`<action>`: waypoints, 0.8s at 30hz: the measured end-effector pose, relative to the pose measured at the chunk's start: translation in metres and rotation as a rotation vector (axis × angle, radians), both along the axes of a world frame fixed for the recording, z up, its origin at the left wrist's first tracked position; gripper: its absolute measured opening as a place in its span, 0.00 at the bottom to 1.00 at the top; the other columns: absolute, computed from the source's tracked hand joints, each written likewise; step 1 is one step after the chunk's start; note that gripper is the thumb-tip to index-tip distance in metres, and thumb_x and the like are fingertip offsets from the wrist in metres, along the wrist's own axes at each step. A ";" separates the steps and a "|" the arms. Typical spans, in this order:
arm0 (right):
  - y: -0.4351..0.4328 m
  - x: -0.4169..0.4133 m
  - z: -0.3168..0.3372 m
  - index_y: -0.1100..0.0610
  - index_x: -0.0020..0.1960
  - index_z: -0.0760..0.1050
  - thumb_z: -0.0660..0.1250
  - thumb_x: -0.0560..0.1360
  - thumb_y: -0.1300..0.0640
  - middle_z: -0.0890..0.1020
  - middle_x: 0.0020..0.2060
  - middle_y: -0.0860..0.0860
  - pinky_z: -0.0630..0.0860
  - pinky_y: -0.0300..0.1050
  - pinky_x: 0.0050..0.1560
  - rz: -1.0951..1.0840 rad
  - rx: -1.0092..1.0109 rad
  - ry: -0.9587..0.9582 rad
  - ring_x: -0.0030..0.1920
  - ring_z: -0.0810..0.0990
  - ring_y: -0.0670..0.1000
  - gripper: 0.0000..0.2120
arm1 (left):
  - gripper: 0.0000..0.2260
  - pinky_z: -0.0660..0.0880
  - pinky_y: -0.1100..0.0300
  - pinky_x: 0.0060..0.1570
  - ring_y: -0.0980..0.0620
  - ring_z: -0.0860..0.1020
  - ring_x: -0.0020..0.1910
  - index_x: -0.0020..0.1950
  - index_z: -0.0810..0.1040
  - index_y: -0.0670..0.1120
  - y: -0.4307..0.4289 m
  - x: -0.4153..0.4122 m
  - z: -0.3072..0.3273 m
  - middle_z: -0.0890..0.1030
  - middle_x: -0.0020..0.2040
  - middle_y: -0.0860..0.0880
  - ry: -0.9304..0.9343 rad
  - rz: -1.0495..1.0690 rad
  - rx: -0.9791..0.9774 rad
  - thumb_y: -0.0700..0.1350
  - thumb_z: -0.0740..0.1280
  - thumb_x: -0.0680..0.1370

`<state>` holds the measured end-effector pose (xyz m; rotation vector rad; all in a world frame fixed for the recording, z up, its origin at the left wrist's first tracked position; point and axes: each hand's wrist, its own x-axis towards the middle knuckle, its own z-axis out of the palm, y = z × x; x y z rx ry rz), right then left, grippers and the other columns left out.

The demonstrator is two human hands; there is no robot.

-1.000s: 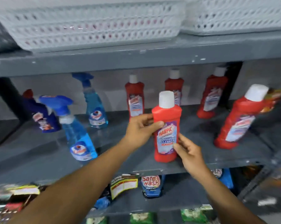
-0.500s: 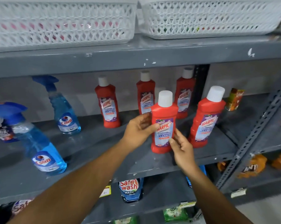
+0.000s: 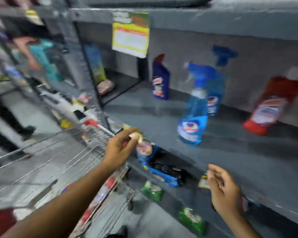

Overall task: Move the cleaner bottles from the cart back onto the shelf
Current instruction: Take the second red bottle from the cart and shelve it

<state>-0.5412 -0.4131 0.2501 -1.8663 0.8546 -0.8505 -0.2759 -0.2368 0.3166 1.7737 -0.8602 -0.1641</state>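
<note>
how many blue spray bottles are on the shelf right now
2. One blue spray bottle stands near the shelf front; the second is right behind it by the back wall. The view is blurred, so others out of frame are possible.

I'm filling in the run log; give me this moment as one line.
left hand: empty, over cart | right hand: empty, off shelf | spray bottle: upright on shelf

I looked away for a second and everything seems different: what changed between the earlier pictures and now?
Both hands let go of the red bottle they were setting on the shelf. The left hand has swung left toward the wire cart; the right hand hangs empty below the shelf edge. The view turned left too. The blue spray bottles and a red bottle stay standing on the shelf.
</note>
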 end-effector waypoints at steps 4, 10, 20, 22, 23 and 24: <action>0.040 0.116 0.026 0.43 0.49 0.76 0.66 0.75 0.62 0.81 0.48 0.52 0.74 0.27 0.46 0.305 0.013 0.003 0.44 0.81 0.39 0.13 | 0.12 0.75 0.69 0.49 0.72 0.77 0.43 0.60 0.77 0.42 0.101 0.092 -0.029 0.82 0.53 0.44 0.094 0.337 0.094 0.41 0.65 0.77; 0.124 0.305 0.019 0.55 0.55 0.77 0.68 0.73 0.66 0.82 0.51 0.57 0.75 0.32 0.50 0.686 0.136 0.154 0.46 0.80 0.41 0.13 | 0.18 0.73 0.53 0.60 0.46 0.77 0.59 0.65 0.72 0.38 0.219 0.178 -0.096 0.78 0.62 0.37 0.468 0.608 0.237 0.44 0.66 0.77; 0.222 0.469 -0.108 0.57 0.61 0.75 0.66 0.73 0.59 0.80 0.59 0.57 0.69 0.41 0.47 1.388 -0.355 1.131 0.58 0.78 0.59 0.16 | 0.08 0.71 0.62 0.39 0.47 0.76 0.42 0.44 0.80 0.42 0.278 0.166 -0.258 0.78 0.37 0.47 0.869 0.277 0.838 0.47 0.70 0.74; 0.228 0.482 -0.143 0.55 0.65 0.72 0.65 0.73 0.62 0.76 0.65 0.57 0.70 0.42 0.53 1.488 -0.456 1.302 0.62 0.75 0.59 0.21 | 0.17 0.72 0.59 0.48 0.45 0.78 0.52 0.56 0.78 0.41 0.281 0.156 -0.285 0.80 0.51 0.44 0.916 0.180 0.923 0.50 0.70 0.73; 0.228 0.487 -0.157 0.54 0.67 0.70 0.65 0.73 0.63 0.74 0.67 0.57 0.70 0.42 0.58 1.503 -0.465 1.361 0.64 0.74 0.59 0.23 | 0.20 0.72 0.58 0.52 0.44 0.78 0.56 0.61 0.76 0.41 0.281 0.151 -0.294 0.79 0.57 0.43 0.916 0.146 0.961 0.51 0.70 0.74; 0.228 0.492 -0.172 0.54 0.68 0.70 0.66 0.72 0.63 0.73 0.68 0.57 0.70 0.44 0.62 1.513 -0.478 1.397 0.65 0.73 0.59 0.24 | 0.22 0.72 0.58 0.55 0.44 0.77 0.59 0.63 0.74 0.41 0.281 0.147 -0.304 0.78 0.61 0.42 0.918 0.121 0.980 0.51 0.69 0.74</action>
